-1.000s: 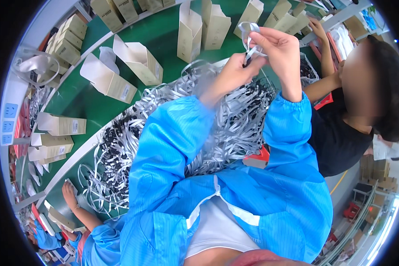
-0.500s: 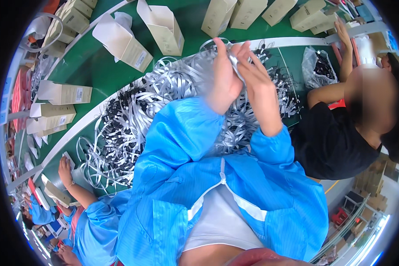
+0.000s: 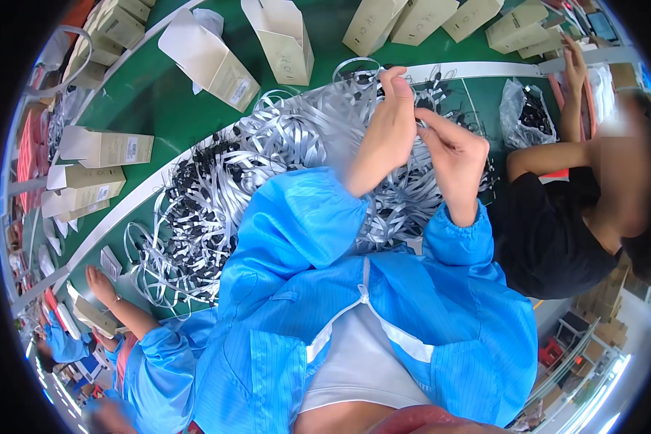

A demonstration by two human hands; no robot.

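Observation:
A big heap of grey straps with black clips [image 3: 217,195] covers the green table [image 3: 152,101] in front of me. My left hand [image 3: 387,134] and my right hand [image 3: 452,155], both in blue sleeves, meet just above the heap's right part. Their fingertips pinch a thin grey strap [image 3: 356,66], which loops out to the left of my left thumb. How the strap runs between my fingers is hidden by the hands.
Open beige cardboard boxes [image 3: 278,40] stand along the far side and lie at the left [image 3: 105,148]. A clear bag of black parts [image 3: 528,112] sits at the right. A person in a black top [image 3: 557,224] works to my right, and another person's hand [image 3: 101,286] rests at the lower left.
My hands have come down from a raised position to just over the heap, still together on the strap. The person at the right has kept reaching toward the far boxes.

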